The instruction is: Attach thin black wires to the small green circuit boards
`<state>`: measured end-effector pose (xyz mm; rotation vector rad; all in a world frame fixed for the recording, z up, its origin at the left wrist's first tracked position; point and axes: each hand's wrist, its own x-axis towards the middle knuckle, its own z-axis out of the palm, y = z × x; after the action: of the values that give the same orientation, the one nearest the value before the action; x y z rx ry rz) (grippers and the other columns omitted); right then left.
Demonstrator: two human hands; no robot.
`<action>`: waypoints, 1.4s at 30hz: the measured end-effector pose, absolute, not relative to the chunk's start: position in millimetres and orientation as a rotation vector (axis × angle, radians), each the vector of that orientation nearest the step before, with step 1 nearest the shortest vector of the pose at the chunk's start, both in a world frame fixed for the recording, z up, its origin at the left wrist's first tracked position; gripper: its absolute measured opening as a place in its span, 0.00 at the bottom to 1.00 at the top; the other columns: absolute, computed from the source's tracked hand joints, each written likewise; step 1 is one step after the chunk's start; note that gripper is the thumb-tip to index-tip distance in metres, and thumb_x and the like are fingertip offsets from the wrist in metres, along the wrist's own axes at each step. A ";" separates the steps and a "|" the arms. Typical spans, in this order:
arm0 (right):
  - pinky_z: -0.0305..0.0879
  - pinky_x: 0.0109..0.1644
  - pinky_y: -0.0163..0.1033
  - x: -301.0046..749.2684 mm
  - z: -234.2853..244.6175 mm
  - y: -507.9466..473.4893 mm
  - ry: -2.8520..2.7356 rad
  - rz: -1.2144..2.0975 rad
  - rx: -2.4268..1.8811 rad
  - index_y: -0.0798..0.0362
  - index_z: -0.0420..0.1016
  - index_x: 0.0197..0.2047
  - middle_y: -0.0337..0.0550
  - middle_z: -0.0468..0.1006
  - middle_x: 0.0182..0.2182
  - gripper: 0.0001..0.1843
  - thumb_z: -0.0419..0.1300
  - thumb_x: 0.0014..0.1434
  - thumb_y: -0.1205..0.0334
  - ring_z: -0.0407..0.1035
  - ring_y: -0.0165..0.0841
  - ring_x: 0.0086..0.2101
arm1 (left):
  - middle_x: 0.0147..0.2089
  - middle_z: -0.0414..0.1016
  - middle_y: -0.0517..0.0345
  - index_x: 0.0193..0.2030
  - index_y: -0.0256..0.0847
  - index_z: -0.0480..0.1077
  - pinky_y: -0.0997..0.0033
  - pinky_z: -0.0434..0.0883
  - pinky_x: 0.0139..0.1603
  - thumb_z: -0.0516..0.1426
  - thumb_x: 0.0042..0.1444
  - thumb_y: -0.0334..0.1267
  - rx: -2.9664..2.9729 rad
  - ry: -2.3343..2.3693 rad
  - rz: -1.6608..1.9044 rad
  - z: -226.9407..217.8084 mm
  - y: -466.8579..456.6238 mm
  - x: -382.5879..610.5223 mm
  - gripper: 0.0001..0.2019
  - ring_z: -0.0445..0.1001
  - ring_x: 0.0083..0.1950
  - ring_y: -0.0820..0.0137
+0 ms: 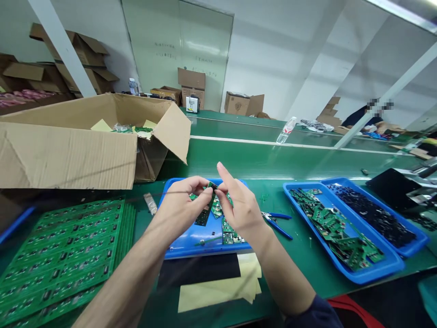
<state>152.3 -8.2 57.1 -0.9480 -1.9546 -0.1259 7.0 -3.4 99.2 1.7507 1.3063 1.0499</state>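
Note:
My left hand [186, 200] pinches a narrow dark green circuit board [204, 217], tilted above the blue tray [191, 243] in front of me. At the board's upper end, my right hand [237, 200] has its thumb and a finger pressed together, with the index finger stretched upward. Whatever small part sits between those right fingertips is too small to make out. Under the hands, several green circuit boards [230, 234] lie in the right part of the tray. A pair of blue-handled pliers [278, 223] rests on the bench just right of the tray.
Large green board panels [64, 255] are stacked at left, below an open cardboard box [68, 155]. To the right, one blue tray holds green boards [336, 232] and another holds small black parts [373, 214]. Yellow paper [211, 295] lies nearest me. A plastic bottle [286, 131] stands further back.

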 end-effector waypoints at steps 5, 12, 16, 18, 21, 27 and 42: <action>0.68 0.40 0.40 153.7 59.7 -9.2 -1.926 -0.041 -0.940 0.48 0.45 0.67 0.42 0.73 0.31 0.29 0.46 0.64 0.66 0.66 0.33 0.31 | 0.21 0.69 0.62 0.24 0.39 0.68 0.75 0.63 0.26 0.53 0.49 0.41 1.834 1.341 1.088 100.6 -7.6 10.0 0.09 0.66 0.24 0.73; 0.71 0.46 0.43 156.7 68.0 -20.0 -1.781 0.151 -1.041 0.45 0.43 0.67 0.50 0.65 0.52 0.36 0.55 0.59 0.58 0.68 0.34 0.42 | 0.22 0.66 0.65 0.25 0.41 0.65 0.76 0.63 0.28 0.52 0.51 0.40 1.867 1.329 1.229 97.4 -7.8 9.3 0.08 0.64 0.25 0.74; 0.65 0.53 0.52 158.3 69.8 -18.9 -1.760 -0.036 -1.069 0.47 0.68 0.53 0.51 0.62 0.57 0.18 0.56 0.59 0.61 0.67 0.38 0.47 | 0.22 0.64 0.65 0.25 0.41 0.63 0.77 0.61 0.26 0.52 0.52 0.40 1.821 1.275 1.282 100.1 -9.4 7.6 0.08 0.62 0.24 0.75; 0.62 0.55 0.53 159.5 69.0 -15.6 -1.779 -0.069 -1.035 0.48 0.73 0.43 0.48 0.72 0.49 0.09 0.55 0.60 0.64 0.68 0.38 0.47 | 0.22 0.63 0.65 0.24 0.41 0.63 0.77 0.60 0.25 0.52 0.52 0.40 1.805 1.270 1.298 100.4 -9.3 6.9 0.09 0.61 0.24 0.75; 0.58 0.58 0.55 161.8 68.8 -12.0 -1.761 -0.110 -1.032 0.49 0.73 0.36 0.45 0.77 0.40 0.07 0.54 0.60 0.66 0.71 0.35 0.43 | 0.21 0.60 0.66 0.24 0.41 0.63 0.76 0.58 0.24 0.51 0.53 0.40 1.831 1.280 1.263 99.1 -8.1 5.4 0.10 0.59 0.23 0.75; 0.56 0.58 0.53 166.2 70.7 -11.2 -1.762 -0.176 -1.051 0.50 0.74 0.34 0.43 0.78 0.36 0.06 0.56 0.59 0.65 0.72 0.33 0.40 | 0.22 0.64 0.65 0.27 0.40 0.65 0.76 0.60 0.27 0.49 0.57 0.41 2.130 1.165 1.044 96.3 -6.8 4.6 0.11 0.61 0.24 0.75; 0.70 0.31 0.35 165.4 79.4 -24.8 -1.608 0.068 -0.974 0.53 0.74 0.36 0.40 0.77 0.27 0.05 0.57 0.57 0.65 0.70 0.29 0.26 | 0.34 0.76 0.58 0.31 0.41 0.66 0.48 0.54 0.61 0.49 0.58 0.35 2.533 1.343 1.579 83.2 -1.7 7.0 0.08 0.73 0.48 0.64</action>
<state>165.4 -24.8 79.4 -0.9740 -1.6081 0.0684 7.0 -1.7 83.2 2.5330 1.3426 1.5791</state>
